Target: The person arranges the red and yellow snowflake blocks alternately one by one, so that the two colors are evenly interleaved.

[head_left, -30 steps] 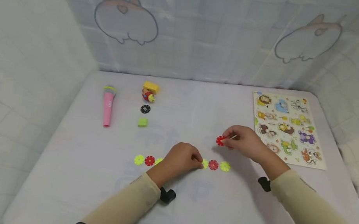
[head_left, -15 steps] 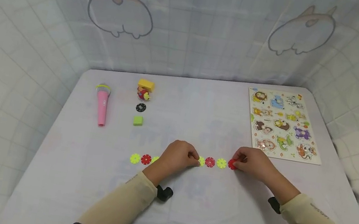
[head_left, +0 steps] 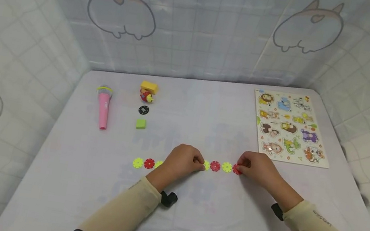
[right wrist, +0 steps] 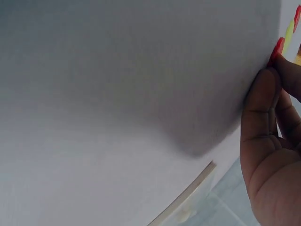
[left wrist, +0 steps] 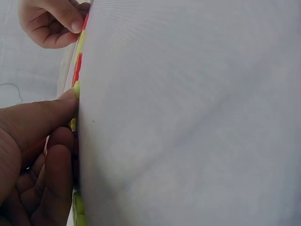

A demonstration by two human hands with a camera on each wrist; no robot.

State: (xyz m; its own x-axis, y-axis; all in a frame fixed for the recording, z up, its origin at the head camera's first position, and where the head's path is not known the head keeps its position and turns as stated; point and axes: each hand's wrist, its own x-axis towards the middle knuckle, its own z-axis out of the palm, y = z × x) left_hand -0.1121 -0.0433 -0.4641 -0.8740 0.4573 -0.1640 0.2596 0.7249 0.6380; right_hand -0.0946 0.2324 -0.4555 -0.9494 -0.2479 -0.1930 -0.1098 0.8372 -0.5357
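Careful now: your right hand (head_left: 257, 169) is pinching the red flower disc (head_left: 236, 169) at the 3 o'clock end of the flower chain (head_left: 215, 166), in the middle of the desk (head_left: 86, 180). Your left hand (head_left: 182, 161) is gripping the chain. If you are pushing too hard, the discs may be popping apart or bending out of line. Nothing is blocking you. The animal puzzle board (head_left: 290, 127) is lying at 2 o'clock, and the pink microphone (head_left: 103, 106) and green block (head_left: 141, 124) at 10 o'clock.

Red and yellow-green discs (head_left: 215, 166) alternate; pink microphone (head_left: 103, 106)
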